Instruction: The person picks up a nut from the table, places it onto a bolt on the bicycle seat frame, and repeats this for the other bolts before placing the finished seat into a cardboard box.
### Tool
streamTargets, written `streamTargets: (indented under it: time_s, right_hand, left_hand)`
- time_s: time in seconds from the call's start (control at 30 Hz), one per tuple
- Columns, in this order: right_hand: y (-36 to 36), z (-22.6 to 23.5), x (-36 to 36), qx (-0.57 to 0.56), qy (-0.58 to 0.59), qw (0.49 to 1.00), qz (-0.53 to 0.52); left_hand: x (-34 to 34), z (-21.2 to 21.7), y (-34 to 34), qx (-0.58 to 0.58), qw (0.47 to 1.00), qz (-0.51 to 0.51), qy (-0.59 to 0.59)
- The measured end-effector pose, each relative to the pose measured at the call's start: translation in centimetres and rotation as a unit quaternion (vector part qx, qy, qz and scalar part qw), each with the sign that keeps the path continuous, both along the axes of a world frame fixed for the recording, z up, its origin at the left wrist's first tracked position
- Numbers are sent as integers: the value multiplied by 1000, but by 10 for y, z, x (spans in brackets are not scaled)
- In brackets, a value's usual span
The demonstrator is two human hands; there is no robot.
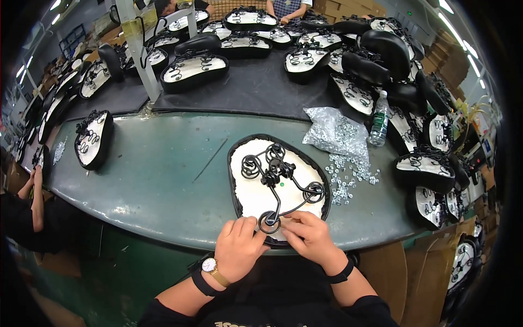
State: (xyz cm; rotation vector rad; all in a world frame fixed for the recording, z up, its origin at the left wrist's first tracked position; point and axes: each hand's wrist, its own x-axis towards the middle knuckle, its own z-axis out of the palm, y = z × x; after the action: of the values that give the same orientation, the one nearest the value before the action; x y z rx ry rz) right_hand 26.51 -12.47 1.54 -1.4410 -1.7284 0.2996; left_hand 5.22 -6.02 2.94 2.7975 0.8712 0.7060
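An upside-down bicycle saddle (248, 191) lies on the table before me, its black cover folded round a whitish base. A black wire spring frame (279, 199) with coils and a central clamp sits on it. My left hand (238, 245) is closed at the saddle's near edge, fingers curled beside the nearest coil (269, 222) and thumb at the rim. From the other side of that coil, my right hand (311, 237) brings its thumb and fingers together in a pinch. Whatever small piece lies between those fingertips is hidden.
Loose metal nuts (344, 182) spill from a clear plastic bag (336, 131) to the right, beside a plastic bottle (379, 120). Another saddle (93, 140) rests at the left. Saddles (248, 46) pile up at the back and right, near a metal post (136, 52). Co-workers (291, 10) are nearby.
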Motion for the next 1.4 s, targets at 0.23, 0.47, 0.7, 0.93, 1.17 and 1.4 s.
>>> streamTargets:
  time_s: [0.23,0.47,0.7,0.93,1.17,1.4]
  right_hand:
    - [5,7,-8,11,-144,989,39]
    - [8,0,-6,36,-125,991,41]
    - [2,3,-6,54,-102,993,34]
    - [1,0,-7,43,-134,990,29]
    - [2,0,-13,48,-175,983,23]
    - [-2,-5,-13,86,-126,988,5]
  left_hand:
    - [3,-1,0,24,1000,3,-19]
    - [14,2,-12,48,997,44,-31]
    - [13,0,-11,15,999,20,-20]
    - [11,-9,-9,14,999,22,-28]
    - [15,-14,-20,31,996,78,5]
    - [8,-20,-17,-31,999,36,-23]
